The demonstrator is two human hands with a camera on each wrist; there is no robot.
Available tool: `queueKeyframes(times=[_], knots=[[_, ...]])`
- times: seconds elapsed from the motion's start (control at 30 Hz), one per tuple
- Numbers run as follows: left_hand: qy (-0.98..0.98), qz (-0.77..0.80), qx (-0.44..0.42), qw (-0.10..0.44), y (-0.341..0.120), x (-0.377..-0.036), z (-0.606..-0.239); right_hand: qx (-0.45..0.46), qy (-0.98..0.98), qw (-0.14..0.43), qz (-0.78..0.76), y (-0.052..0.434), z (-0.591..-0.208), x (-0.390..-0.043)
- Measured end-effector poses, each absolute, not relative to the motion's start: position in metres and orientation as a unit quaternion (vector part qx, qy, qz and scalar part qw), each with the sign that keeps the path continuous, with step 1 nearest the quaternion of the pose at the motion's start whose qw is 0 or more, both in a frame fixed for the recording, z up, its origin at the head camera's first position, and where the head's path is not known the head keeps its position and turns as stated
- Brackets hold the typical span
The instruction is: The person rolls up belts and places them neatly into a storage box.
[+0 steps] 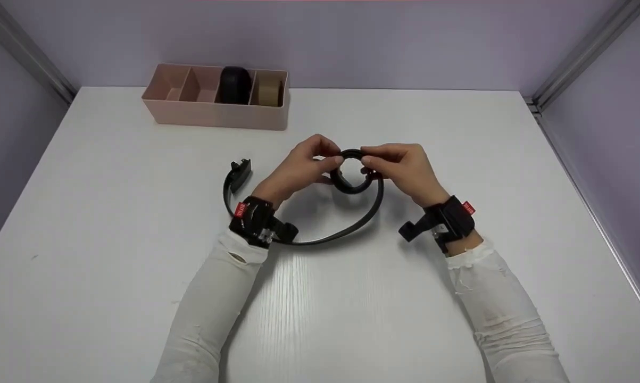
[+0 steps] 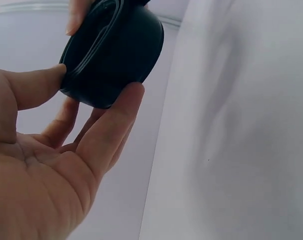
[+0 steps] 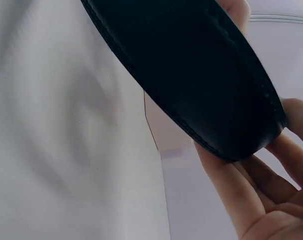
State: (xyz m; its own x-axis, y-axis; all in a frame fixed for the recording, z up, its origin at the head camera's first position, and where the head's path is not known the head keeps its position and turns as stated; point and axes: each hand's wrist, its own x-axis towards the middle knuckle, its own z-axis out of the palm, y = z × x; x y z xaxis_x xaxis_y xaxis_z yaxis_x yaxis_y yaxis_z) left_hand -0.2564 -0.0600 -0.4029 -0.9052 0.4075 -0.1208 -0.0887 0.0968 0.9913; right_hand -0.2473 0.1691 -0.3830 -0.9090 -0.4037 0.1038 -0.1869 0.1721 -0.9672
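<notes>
Indoors, white table [image 1: 112, 239], lilac walls [image 1: 351, 37], pink organizer [image 1: 213, 109], black belt [image 1: 351, 175] pinched by both hands

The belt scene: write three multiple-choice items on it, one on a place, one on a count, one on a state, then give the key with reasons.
1. Where does the pink organizer tray stand?
A. at the far left of the table, by the back wall
B. at the near right edge
C. under the right hand

2. How many of the tray's compartments hold something?
A. none
B. two
C. four

3. How much of the black belt is rolled up?
A. all of it
B. none, it lies straight
C. part, with a loose tail

Key:
1 A, the head view shows it beyond the hands, close to the wall.
2 B, a black roll fills one and a brown roll another.
3 C, the left hand and right hand pinch a coil, while the rest curves away to the buckle on the table.
</notes>
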Motion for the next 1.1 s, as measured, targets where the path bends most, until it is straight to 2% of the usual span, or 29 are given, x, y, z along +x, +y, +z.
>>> queueKeyframes(times=[0.3,0.4,0.5,0.87,1.1], knots=[[0.756,0.579,0.156,0.264,-0.0631,-0.2539,-0.4066,-0.223,0.798,0.188,-0.527,0.1734,-0.3793,-0.2467],[0.768,0.554,0.167,0.274,-0.0634,-0.2535,-0.4079,-0.227,0.805,0.205,-0.508,0.1733,-0.3783,-0.2459],[0.774,0.554,0.166,0.257,-0.0631,-0.2533,-0.4081,-0.228,0.804,0.196,-0.513,0.1724,-0.3779,-0.2453],[0.755,0.625,0.116,0.162,-0.0588,-0.2568,-0.407,-0.184,0.767,0.105,-0.606,0.1683,-0.3835,-0.2471],[0.742,0.64,0.099,0.174,-0.0601,-0.2564,-0.4052,-0.179,0.76,0.101,-0.617,0.1684,-0.3846,-0.2481]])
